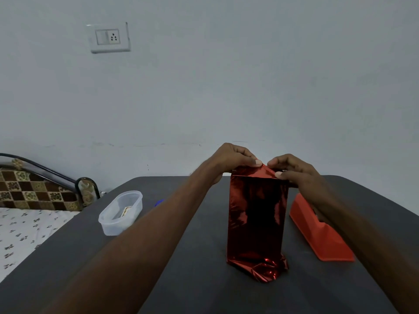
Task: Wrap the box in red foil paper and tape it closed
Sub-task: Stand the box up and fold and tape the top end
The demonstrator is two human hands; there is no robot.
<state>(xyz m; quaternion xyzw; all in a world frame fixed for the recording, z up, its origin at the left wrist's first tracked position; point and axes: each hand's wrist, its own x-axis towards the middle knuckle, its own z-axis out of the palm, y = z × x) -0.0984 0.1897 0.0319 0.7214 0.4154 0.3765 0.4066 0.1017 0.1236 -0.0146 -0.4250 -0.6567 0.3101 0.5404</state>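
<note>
We face a plain pale wall (226, 75) with a white switch plate (110, 37) high on the left, and below it a dark grey table (192, 279) that fills the lower part of the head view. Both our bare forearms reach forward across the table to the box (257, 218), which stands upright on end near the middle of the table, already sheathed in red foil (244, 223). Our left hand (233, 158) comes in from the left with fingers curled, thumb and fingertips pinching the folded foil flap at the top of the box. Our right hand (292, 171) meets it from the right, also curled, its thumb pressed on the top edge and its fingers pinching the same flap, so the two hands nearly touch above the box. At the base the foil is crumpled and bunched loosely against the table. The box itself is wholly covered, so we cannot see its own surface, and the far side of the top fold is hidden behind our fingers. Just right of the box lies a red tape dispenser (322, 234), partly hidden by our right forearm; its tape we cannot make out. To the left sits a clear plastic tub (121, 213), with a small blue thing (159, 202) beyond it mostly hidden by our left arm. At the far left edge a bed (25, 227) with a patterned sheet is cut off by the frame.
</note>
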